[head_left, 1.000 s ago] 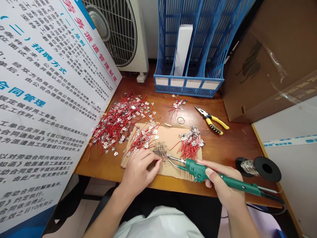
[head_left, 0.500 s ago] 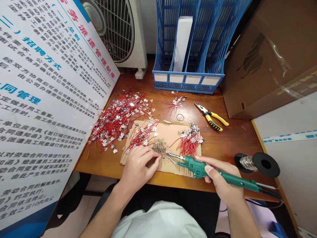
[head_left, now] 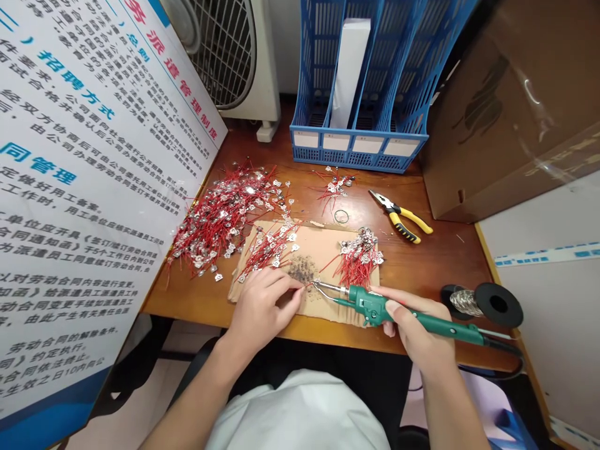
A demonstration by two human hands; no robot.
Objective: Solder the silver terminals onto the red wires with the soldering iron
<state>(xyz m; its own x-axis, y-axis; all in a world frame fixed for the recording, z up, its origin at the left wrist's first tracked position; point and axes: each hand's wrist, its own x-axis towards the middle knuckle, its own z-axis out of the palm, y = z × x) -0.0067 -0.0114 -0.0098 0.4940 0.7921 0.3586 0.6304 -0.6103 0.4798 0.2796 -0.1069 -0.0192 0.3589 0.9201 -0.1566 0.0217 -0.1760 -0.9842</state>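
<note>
My right hand (head_left: 415, 322) is wrapped round a green soldering iron (head_left: 372, 305) with a solder feed tube beside its tip. My left hand (head_left: 267, 300) pinches a thin red wire (head_left: 308, 285), whose end meets the iron's tip over a sooty patch (head_left: 301, 269) on a cardboard sheet (head_left: 319, 240). Left of the patch, several red wires with small metal tabs (head_left: 269, 250) lie on the cardboard. To its right sits a bundle of similar wired tabs (head_left: 359, 259). The tiny part at the tip is too small to make out.
A large heap of red-wired tabs (head_left: 225, 219) covers the table's left side, with a small cluster (head_left: 335, 184) at the back. Yellow-black pliers (head_left: 400, 217) and a solder spool (head_left: 497, 305) lie right. Behind stand a blue file rack (head_left: 359, 147), a fan unit (head_left: 267, 75) and a brown box (head_left: 510, 125).
The whole view has shifted slightly. Both hands keep their grips, and the iron's tip stays at the end of the red wire.
</note>
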